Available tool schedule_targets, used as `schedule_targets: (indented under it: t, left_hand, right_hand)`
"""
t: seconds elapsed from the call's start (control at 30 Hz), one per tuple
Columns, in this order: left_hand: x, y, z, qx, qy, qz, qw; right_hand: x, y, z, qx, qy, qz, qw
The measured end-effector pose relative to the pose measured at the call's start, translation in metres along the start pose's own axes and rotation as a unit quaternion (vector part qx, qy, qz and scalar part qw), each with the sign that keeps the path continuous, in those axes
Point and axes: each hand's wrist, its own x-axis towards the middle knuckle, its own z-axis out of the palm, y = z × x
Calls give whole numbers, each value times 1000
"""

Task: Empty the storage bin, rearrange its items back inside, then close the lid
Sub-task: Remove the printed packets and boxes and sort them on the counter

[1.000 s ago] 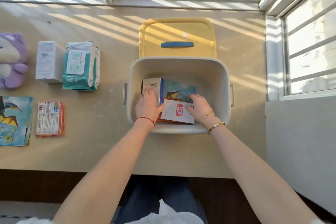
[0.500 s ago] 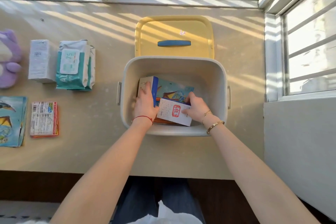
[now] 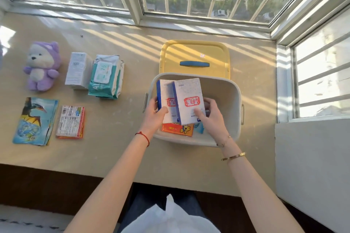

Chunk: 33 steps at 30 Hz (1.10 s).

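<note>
Two white boxes (image 3: 181, 100) with red stamps are held side by side above the open storage bin (image 3: 223, 138), the left hand (image 3: 153, 117) gripping the left one, the right hand (image 3: 210, 117) the right. Below the grip an orange packet (image 3: 177, 128) lies in the bin. Beyond it rests the yellow lid (image 3: 195, 53). Well left lie wipes (image 3: 105, 77), a plush bear (image 3: 42, 66) and booklets (image 3: 36, 121). Emptying appears nearly complete; refilling and closing remain.

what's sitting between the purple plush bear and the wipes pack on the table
In the head view, a white box stands between the plush bear and the wipes pack, right beside the wipes.
</note>
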Motion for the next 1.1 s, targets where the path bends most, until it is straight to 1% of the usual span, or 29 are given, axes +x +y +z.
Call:
schedule_targets:
  t: [0.07,0.17,0.3,0.4,0.6,0.73,0.87,0.97,1.1]
  left_hand:
    - [-10,6,-11,-65,-4,-14,998]
    - [-25,10,-33,-117,-7,-40,992]
    - [-36,9,-71,-130,-12,-38,991]
    - [-42,7,-109,-117,-14,-22,993]
    - [-31,-10,-197,-101,-4,-18,995]
    - [-9,-28,-254,-44,7,-6,999]
    - [21,-53,-301,65,0,-7,998]
    - [48,-81,-325,136,-19,-20,990]
    - [70,-108,-341,176,-35,-41,983]
  right_hand:
    - [-7,-13,15,-13,-5,-18,1000]
    - [-17,-30,42,-44,-17,-45,998]
    - [-30,-50,85,-53,-49,-63,995]
    - [-36,-60,123,-59,-69,-62,994]
    - [-41,-73,213,-35,-66,-49,996]
    - [-39,-75,277,-19,-57,-11,998]
    - [-31,-63,335,-13,-30,28,999]
    - [-21,-50,367,-28,-15,59,998]
    - [-9,-33,395,-53,-4,89,995]
